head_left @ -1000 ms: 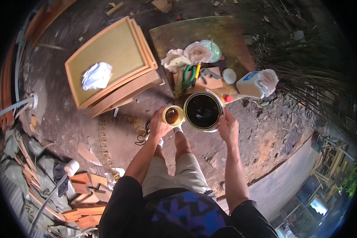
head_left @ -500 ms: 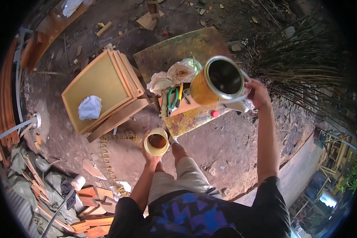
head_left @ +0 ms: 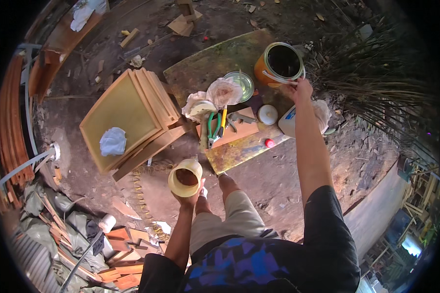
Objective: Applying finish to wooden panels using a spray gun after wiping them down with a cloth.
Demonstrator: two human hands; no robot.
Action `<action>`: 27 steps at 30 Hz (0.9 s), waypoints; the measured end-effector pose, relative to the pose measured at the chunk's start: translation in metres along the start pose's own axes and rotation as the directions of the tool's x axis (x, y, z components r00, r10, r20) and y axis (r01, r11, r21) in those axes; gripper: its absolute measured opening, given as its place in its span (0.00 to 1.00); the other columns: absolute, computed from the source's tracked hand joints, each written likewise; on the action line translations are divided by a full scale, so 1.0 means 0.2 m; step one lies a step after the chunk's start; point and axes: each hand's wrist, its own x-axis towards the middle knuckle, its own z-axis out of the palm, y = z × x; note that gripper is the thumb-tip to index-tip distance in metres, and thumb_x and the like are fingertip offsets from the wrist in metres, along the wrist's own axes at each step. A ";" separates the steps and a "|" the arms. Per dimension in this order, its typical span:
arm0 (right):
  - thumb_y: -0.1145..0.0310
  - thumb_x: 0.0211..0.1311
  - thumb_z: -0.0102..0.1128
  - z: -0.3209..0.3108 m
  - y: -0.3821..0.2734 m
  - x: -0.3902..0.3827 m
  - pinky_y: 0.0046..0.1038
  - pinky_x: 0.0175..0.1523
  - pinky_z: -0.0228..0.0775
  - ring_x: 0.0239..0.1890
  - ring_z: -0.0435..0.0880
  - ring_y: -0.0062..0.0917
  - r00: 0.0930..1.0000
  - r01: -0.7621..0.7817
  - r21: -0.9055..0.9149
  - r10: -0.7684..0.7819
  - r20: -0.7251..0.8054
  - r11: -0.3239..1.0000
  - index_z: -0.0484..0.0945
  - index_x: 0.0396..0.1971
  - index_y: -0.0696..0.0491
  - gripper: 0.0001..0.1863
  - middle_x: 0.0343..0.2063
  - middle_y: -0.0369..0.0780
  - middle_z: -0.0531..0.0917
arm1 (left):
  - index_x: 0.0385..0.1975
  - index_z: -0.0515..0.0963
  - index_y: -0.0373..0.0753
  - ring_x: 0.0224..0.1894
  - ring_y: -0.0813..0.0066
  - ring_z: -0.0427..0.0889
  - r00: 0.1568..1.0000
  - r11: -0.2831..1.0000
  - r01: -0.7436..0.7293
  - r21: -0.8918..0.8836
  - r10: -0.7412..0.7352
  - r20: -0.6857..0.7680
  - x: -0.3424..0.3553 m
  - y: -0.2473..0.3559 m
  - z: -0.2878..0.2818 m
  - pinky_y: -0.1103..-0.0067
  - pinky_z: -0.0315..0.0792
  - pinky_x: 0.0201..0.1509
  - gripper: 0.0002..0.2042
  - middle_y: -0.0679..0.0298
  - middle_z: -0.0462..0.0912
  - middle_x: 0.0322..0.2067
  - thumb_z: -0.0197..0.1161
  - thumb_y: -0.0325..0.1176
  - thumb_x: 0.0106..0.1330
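My left hand (head_left: 190, 196) is wrapped round a cream plastic cup (head_left: 185, 179) with brown liquid inside, tilted a little above the ground. My right hand (head_left: 301, 91) reaches far forward, its fingers closed on the white handle of an orange metal can (head_left: 262, 71). That can is open-topped and dark inside, and stands at the far right corner of a stained board (head_left: 195, 63). Nearer on the board are green-handled pliers (head_left: 214, 128), a yellow-handled tool (head_left: 223, 120), a clear round container (head_left: 246, 84) and stained rags (head_left: 224, 92).
Wooden frames (head_left: 146, 105) with a white cloth (head_left: 113, 141) on top are stacked at left. A white jug (head_left: 289, 124), a white lid (head_left: 267, 115) and a red cap (head_left: 269, 142) sit by my right forearm. A coiled hose (head_left: 138, 188) and wood scraps (head_left: 127, 244) lie at lower left.
The can has moved away and lower, to the board's far corner, uncovering the white lid and jug. The cup has shifted slightly left and now tilts more.
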 end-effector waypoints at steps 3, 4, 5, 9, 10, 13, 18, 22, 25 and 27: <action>0.72 0.66 0.51 0.05 0.20 -0.24 0.42 0.39 0.82 0.38 0.86 0.38 0.956 0.249 -0.113 -0.263 -0.129 0.962 0.75 0.46 0.57 0.11 0.40 0.46 0.81 | 0.63 0.66 0.33 0.59 0.64 0.76 1.000 0.997 -0.017 0.069 0.018 -0.012 0.01 0.05 -0.04 0.69 0.68 0.65 0.40 0.56 0.76 0.58 0.80 0.32 0.49; 0.71 0.64 0.54 0.07 0.26 -0.34 0.40 0.44 0.80 0.41 0.85 0.37 0.851 0.411 -0.347 -0.491 -0.186 0.843 0.76 0.48 0.55 0.13 0.41 0.45 0.81 | 0.63 0.67 0.33 0.59 0.65 0.76 1.000 0.999 0.023 0.025 -0.023 -0.015 0.02 0.08 -0.04 0.69 0.68 0.65 0.40 0.56 0.75 0.58 0.80 0.31 0.49; 0.69 0.62 0.57 0.11 0.33 -0.43 0.38 0.48 0.78 0.44 0.84 0.37 0.695 0.505 -0.567 -0.696 -0.180 0.651 0.77 0.50 0.53 0.16 0.41 0.44 0.81 | 0.63 0.67 0.33 0.59 0.65 0.76 1.000 0.999 0.019 0.032 -0.018 -0.022 0.04 0.10 -0.04 0.69 0.68 0.65 0.40 0.56 0.75 0.58 0.80 0.31 0.49; 0.72 0.53 0.60 0.31 0.70 -0.69 0.38 0.53 0.75 0.48 0.81 0.41 0.732 0.650 -0.714 -0.466 0.497 0.260 0.83 0.42 0.46 0.15 0.42 0.44 0.82 | 0.63 0.66 0.34 0.59 0.64 0.75 0.994 0.978 0.095 -0.184 -0.103 -0.033 0.08 0.10 -0.04 0.69 0.68 0.65 0.42 0.57 0.75 0.58 0.82 0.33 0.47; 0.72 0.53 0.60 0.32 0.76 -0.66 0.38 0.53 0.75 0.48 0.81 0.41 0.732 0.652 -0.711 -0.466 0.498 0.263 0.83 0.42 0.46 0.15 0.42 0.44 0.82 | 0.63 0.66 0.34 0.60 0.64 0.75 0.991 0.963 0.118 -0.244 -0.130 -0.037 0.10 0.11 -0.04 0.68 0.67 0.66 0.44 0.57 0.74 0.59 0.84 0.35 0.45; 0.72 0.52 0.60 0.31 0.86 -0.50 0.39 0.54 0.74 0.50 0.81 0.40 0.621 0.741 -0.655 -0.221 0.752 -0.149 0.83 0.39 0.48 0.13 0.40 0.44 0.82 | 0.63 0.66 0.34 0.60 0.66 0.75 0.988 0.925 0.155 -0.346 -0.147 0.051 0.17 0.19 -0.02 0.70 0.68 0.65 0.43 0.58 0.75 0.58 0.83 0.33 0.46; 0.71 0.54 0.61 0.44 0.67 -0.73 0.38 0.54 0.73 0.49 0.81 0.39 0.420 0.870 -0.490 -0.423 0.803 -0.065 0.81 0.37 0.56 0.10 0.42 0.45 0.83 | 0.62 0.67 0.36 0.59 0.68 0.76 0.943 0.905 0.321 -0.280 -0.333 0.004 0.22 0.15 -0.09 0.70 0.70 0.64 0.45 0.59 0.76 0.57 0.85 0.38 0.43; 0.72 0.63 0.59 0.30 0.53 -1.24 0.29 0.36 0.74 0.32 0.81 0.23 0.668 0.538 -0.240 -0.234 0.707 0.808 0.77 0.38 0.59 0.08 0.42 0.42 0.84 | 0.59 0.70 0.36 0.54 0.70 0.79 0.969 0.942 0.217 -0.257 -0.239 -0.057 0.31 0.25 -0.12 0.72 0.74 0.60 0.40 0.61 0.79 0.53 0.84 0.34 0.43; 0.75 0.66 0.58 0.23 0.43 -1.88 0.27 0.50 0.73 0.44 0.80 0.22 0.693 0.333 -0.130 -0.149 0.706 0.934 0.74 0.47 0.58 0.11 0.47 0.42 0.80 | 0.59 0.70 0.35 0.54 0.70 0.79 0.989 0.970 0.138 -0.200 -0.145 -0.018 0.34 0.31 -0.12 0.73 0.76 0.58 0.36 0.61 0.78 0.53 0.80 0.27 0.47; 0.79 0.64 0.60 0.21 0.50 -2.15 0.25 0.56 0.68 0.50 0.78 0.24 0.579 0.464 -0.121 -0.197 0.791 0.878 0.73 0.45 0.58 0.11 0.53 0.45 0.79 | 0.52 0.78 0.37 0.45 0.73 0.84 0.962 0.823 0.142 -0.550 -0.245 -0.119 0.32 0.28 -0.09 0.74 0.79 0.50 0.32 0.64 0.85 0.45 0.83 0.39 0.45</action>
